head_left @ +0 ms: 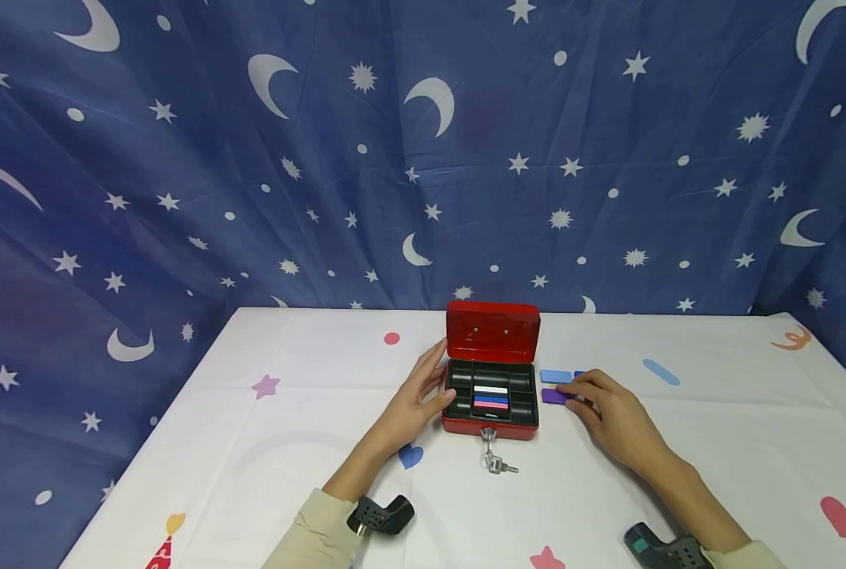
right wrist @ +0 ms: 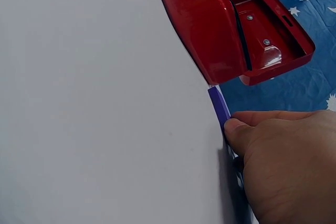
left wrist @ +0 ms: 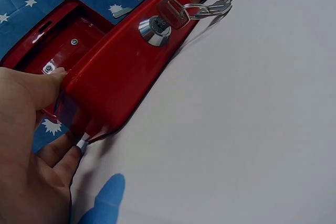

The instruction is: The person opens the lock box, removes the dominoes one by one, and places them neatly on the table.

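Note:
A red cash box (head_left: 490, 430) stands on the table with its lid (head_left: 492, 332) raised. In its black compartment tray (head_left: 458, 407) lie white, blue and pink flat blocks (head_left: 490, 401), stacked front to back in the middle section. My left hand (head_left: 412, 407) holds the box's left side, thumb over the rim and fingers low along the wall, as the left wrist view shows. To the right of the box, my right hand (head_left: 618, 419) pinches the right end of a purple block (right wrist: 218, 103) between thumb and fingers. A light blue block (head_left: 556, 376) lies just behind it.
A dark blue piece (head_left: 579, 373) and a sliver of yellow (head_left: 553, 386) show partly behind the right fingers. Keys (head_left: 500, 465) hang from the lock at the box's front. The white tablecloth (head_left: 288, 474) has printed shapes, and a blue starry curtain (head_left: 352, 197) hangs behind.

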The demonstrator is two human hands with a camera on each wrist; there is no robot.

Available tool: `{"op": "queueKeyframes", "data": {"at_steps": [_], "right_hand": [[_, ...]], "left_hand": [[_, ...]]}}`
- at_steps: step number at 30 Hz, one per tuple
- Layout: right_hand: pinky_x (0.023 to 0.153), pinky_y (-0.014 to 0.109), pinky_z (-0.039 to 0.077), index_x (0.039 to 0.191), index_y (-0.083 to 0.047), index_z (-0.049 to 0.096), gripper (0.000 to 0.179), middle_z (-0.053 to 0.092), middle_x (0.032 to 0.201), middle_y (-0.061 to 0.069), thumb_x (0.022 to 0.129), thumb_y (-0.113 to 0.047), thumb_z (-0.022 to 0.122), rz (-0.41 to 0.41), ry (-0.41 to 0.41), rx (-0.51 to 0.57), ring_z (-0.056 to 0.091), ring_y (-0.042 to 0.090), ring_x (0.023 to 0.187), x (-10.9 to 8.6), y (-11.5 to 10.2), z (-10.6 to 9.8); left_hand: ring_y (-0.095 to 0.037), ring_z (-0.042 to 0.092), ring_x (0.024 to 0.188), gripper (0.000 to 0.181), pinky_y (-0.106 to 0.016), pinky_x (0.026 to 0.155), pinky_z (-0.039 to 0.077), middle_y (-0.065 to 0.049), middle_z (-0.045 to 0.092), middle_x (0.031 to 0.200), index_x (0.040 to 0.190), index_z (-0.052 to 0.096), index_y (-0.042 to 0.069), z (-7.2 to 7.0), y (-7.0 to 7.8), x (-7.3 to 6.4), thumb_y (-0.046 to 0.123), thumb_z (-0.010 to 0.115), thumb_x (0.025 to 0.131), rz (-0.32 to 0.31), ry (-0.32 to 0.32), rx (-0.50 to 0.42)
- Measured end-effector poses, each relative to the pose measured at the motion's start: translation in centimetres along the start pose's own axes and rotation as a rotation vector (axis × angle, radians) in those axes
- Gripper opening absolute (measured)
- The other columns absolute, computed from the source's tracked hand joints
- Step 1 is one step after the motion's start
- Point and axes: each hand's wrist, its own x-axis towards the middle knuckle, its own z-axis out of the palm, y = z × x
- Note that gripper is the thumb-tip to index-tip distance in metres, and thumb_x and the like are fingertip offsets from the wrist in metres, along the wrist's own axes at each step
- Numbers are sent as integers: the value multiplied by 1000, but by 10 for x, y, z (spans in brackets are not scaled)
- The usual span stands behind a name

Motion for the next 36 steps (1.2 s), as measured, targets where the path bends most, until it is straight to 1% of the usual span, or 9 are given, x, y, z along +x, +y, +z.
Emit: {"op": "queueKeyframes", "data": {"at_steps": [6,14,21,25,32,36], "right_hand": [[65,34,52,107,-5,73,26,60,98,5,81,-3,75,-5,6,-1,56,16,79,1,0,-1],[65,35,51,107,-5,72,26,60,98,5,81,-3,74,-1,2,3,56,17,79,1,0,-1],[64,36,52,106,-4,73,26,60,98,5,80,-1,74,-22,28,8,57,17,80,1,3,-1],[65,36,52,107,-4,72,27,59,98,5,81,-1,74,-21,31,6,56,17,80,0,4,-1],[63,33,50,108,-5,72,27,59,99,5,81,-2,74,0,15,9,54,16,79,-1,3,-1],[64,33,50,109,-5,72,28,59,100,5,81,-2,74,1,14,22,55,16,79,-1,3,-1]], "left_hand": [[-41,33,133,71,-50,111,25,-16,14,156,153,15,5,0,1,-1,2,55,95,-4,6,5],[-40,33,133,71,-49,111,25,-15,15,156,153,15,7,1,0,0,2,55,95,-27,3,7],[-40,33,134,71,-48,111,25,-15,15,156,154,15,8,1,0,0,3,55,95,-33,4,14],[-40,32,134,71,-49,111,25,-15,15,156,154,15,8,1,0,1,2,55,95,-28,2,9],[-41,32,134,71,-51,111,24,-17,15,155,153,15,5,1,-1,1,1,55,94,-6,0,6],[-41,32,134,71,-51,111,24,-17,14,156,153,14,5,0,-1,0,2,55,95,-5,-4,10]]}}
